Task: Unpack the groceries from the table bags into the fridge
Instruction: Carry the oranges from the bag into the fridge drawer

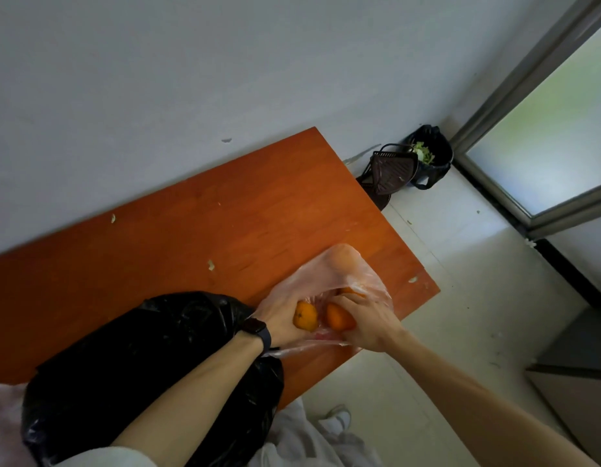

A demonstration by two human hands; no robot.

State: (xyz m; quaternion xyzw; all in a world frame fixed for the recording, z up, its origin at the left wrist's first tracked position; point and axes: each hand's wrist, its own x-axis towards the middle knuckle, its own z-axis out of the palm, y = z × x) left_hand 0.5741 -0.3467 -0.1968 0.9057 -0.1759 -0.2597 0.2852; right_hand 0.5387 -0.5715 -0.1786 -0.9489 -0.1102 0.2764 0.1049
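Left hand grips round orange tangerine, right hand second tangerine at 3 o'clock, inside thin clear plastic bag; lift both out without snagging.

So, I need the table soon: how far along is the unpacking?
Done: nothing that shows here. In hand: the left hand grips the left orange, the right hand grips the right orange, both in the clear bag. Left: the third orange inside, and the black bag on the table.

No words, numbers or signs can be read here. The black bag at seven o'clock and the clear bag at five o'clock show no letters.
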